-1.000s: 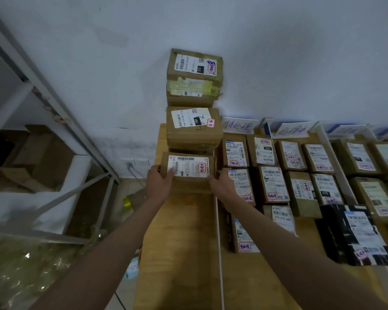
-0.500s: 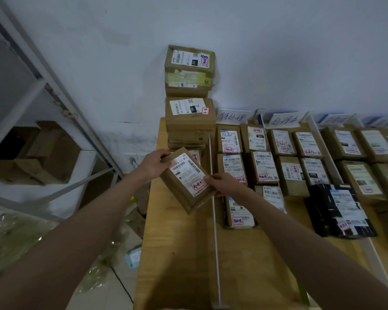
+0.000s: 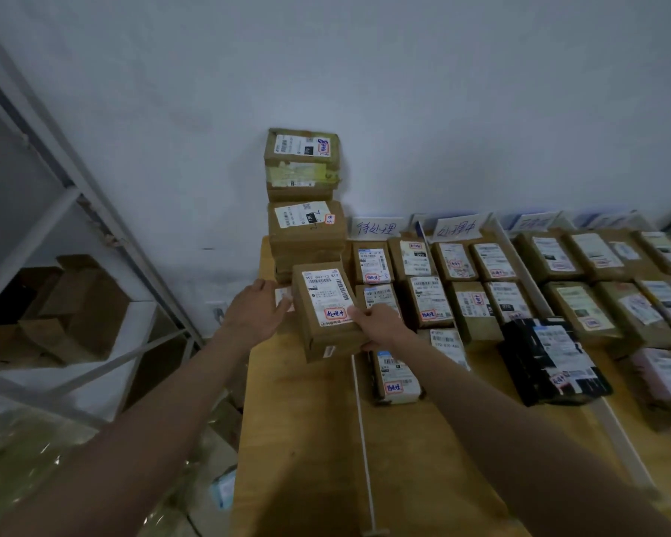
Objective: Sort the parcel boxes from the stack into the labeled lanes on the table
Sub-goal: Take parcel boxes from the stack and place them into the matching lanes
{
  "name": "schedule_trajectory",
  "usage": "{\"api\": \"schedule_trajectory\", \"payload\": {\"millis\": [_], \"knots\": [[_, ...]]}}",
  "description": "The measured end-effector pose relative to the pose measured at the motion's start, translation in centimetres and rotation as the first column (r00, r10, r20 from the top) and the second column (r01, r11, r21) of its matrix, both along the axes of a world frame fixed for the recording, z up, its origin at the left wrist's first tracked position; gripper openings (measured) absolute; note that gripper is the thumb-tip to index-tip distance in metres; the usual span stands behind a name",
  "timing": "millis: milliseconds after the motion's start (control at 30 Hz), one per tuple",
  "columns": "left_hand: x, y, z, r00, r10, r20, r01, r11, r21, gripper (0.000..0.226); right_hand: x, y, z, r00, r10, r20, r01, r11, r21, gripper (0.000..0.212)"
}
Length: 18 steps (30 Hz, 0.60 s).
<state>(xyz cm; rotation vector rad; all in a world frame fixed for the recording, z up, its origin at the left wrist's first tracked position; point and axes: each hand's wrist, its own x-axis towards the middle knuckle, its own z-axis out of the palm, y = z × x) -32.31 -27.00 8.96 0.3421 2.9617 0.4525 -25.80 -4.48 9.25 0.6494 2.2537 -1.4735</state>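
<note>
- While both hands are busy up front, here's the deal: right hand (image 3: 380, 328) grips the near right corner of the held parcel box (image 3: 326, 310), thumb on its label, and the left hand (image 3: 257, 312) lies flat and relaxed against its left side, steadying it.
- Box is lifted off the desk (image 3: 307, 439), tilted, just in front of the stack (image 3: 305, 211), left of the white divider cord (image 3: 363, 428).
- Looks like small stiff cardboard, probably light; taped faces could be slick, so I'd hold opposite edges, not the label.
- Red-framed sticker seems to match the second lane sign (image 3: 458, 229), past the first lane sign (image 3: 376, 227).
- Further back, both lanes already hold rows of parcels.
</note>
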Motion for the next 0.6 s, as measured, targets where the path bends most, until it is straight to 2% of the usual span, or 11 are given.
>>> {"api": "schedule_trajectory", "payload": {"millis": [100, 333, 600], "knots": [[0.7, 0.9, -0.1, 0.998, -0.058, -0.034, 0.057, 0.998, -0.038, 0.052, 1.2, 1.0, 0.9, 0.998, -0.063, -0.003, 0.063, 0.998, -0.032, 0.046], [2.9, 6.9, -0.4, 0.975, -0.213, -0.059, 0.206, 0.974, -0.097, 0.052, 5.9, 6.3, 0.6, 0.983, -0.182, -0.008, 0.182, 0.979, 0.086, 0.041], [6.6, 16.0, -0.8, 0.91, -0.411, -0.058, 0.402, 0.908, -0.119, 0.05, 12.9, 14.1, 0.2, 0.926, -0.376, -0.026, 0.374, 0.907, 0.193, 0.039]]}}
